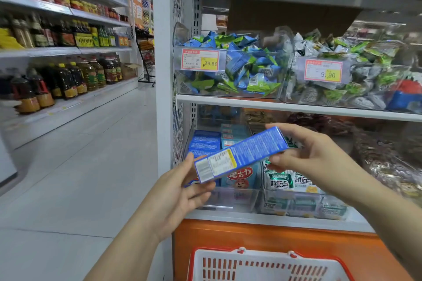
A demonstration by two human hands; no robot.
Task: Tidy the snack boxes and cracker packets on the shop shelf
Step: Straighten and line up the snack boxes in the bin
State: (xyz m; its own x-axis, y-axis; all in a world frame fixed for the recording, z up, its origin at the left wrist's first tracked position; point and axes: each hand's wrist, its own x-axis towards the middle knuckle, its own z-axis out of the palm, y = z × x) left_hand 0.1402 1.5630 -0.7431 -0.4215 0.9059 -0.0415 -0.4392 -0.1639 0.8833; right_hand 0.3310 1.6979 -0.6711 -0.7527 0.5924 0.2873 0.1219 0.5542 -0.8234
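A long blue cardboard snack box [242, 154], tilted before the clear plastic shelf bin [233, 199], is clamped in both grips: left hand [180, 191] low end, right hand [306, 153] high end. Seems light, stiff, dentable; hold its ends.

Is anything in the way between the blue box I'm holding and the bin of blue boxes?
Nothing visible does. The blue box, gripped by left hand and right hand, hangs in front of the clear bin holding the stacked boxes.
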